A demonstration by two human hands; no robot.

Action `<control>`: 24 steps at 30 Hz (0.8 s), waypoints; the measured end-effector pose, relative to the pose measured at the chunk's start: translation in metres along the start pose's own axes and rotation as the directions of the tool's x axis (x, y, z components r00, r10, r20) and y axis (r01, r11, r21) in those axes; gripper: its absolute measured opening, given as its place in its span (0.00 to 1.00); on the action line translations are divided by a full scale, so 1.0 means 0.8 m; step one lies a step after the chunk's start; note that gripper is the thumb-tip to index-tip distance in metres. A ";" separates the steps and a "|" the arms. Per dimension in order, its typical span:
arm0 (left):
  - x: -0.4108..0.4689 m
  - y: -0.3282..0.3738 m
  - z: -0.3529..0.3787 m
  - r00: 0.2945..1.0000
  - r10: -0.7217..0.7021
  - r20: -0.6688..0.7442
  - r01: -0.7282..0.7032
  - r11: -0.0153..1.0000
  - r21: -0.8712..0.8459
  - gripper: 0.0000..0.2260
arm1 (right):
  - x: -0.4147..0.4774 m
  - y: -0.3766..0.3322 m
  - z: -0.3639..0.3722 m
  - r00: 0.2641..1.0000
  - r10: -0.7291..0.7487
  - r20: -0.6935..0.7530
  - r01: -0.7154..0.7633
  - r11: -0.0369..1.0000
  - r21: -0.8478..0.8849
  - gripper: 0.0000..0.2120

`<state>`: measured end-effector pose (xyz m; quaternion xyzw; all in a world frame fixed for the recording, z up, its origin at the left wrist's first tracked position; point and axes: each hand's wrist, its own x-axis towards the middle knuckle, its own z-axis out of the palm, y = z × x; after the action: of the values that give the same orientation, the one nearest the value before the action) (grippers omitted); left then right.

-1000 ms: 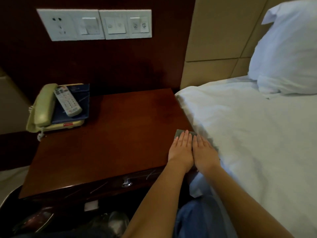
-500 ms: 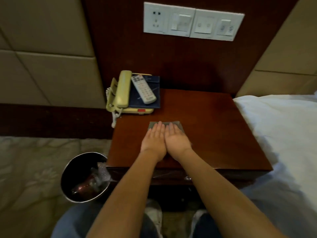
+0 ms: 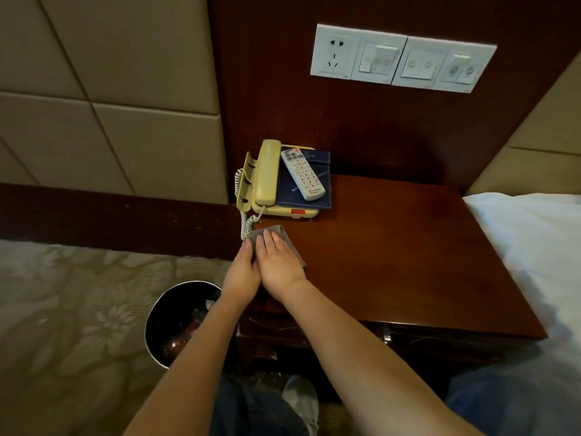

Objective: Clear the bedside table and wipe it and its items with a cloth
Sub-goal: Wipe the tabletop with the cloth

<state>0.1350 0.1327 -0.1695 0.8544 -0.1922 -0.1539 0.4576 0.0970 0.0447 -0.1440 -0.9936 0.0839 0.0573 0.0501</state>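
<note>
On bedside table [image 3: 408, 247], left edge | left hand [image 3: 242, 273] and right hand [image 3: 278, 267] flat, fingers straight, pressing grey cloth [image 3: 282, 233] | telephone [image 3: 267, 174] just behind | bin [image 3: 148, 328] on patterned carpet [image 3: 78, 309] below.

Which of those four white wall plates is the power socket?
The leftmost plate: it alone has dark pin holes. The other three plates, to its right, carry switches or buttons.

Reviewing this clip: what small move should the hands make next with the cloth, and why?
Probably slide the cloth rightward toward the bed. The left hand and right hand press it flat at the left edge of the table, just in front of the coiled cord of the phone; there is no room leftward, while bare tabletop stretches right.
</note>
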 end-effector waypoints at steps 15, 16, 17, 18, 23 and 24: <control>-0.127 -0.017 -0.016 0.981 -0.184 -0.059 0.170 0.967 -0.189 0.25 | -0.117 -0.017 0.029 0.981 -0.194 -0.019 0.194 0.965 0.176 0.29; -0.132 -0.017 -0.018 0.979 -0.194 -0.059 0.179 0.964 -0.197 0.25 | -0.124 -0.020 0.031 0.980 -0.198 -0.019 0.198 0.965 0.169 0.28; -0.135 -0.016 -0.021 0.979 -0.196 -0.057 0.182 0.965 -0.188 0.25 | -0.128 -0.021 0.031 0.980 -0.197 -0.017 0.197 0.966 0.168 0.28; -0.135 -0.015 -0.024 0.980 -0.190 -0.051 0.180 0.971 -0.154 0.25 | -0.129 -0.020 0.030 0.980 -0.196 -0.013 0.196 0.966 0.167 0.27; -0.126 -0.004 -0.026 0.994 -0.095 0.052 0.072 0.940 0.334 0.31 | -0.121 -0.002 0.022 0.963 -0.265 0.046 0.263 0.963 0.059 0.29; -0.123 -0.004 -0.026 0.995 -0.073 0.062 0.040 0.903 0.427 0.31 | -0.119 0.000 0.022 0.962 -0.268 0.052 0.267 0.963 0.028 0.30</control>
<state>0.0582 0.1954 -0.1523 0.9323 -0.2138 -0.1540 0.2479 0.0018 0.0618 -0.1498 -0.9933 -0.0517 0.0767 0.0699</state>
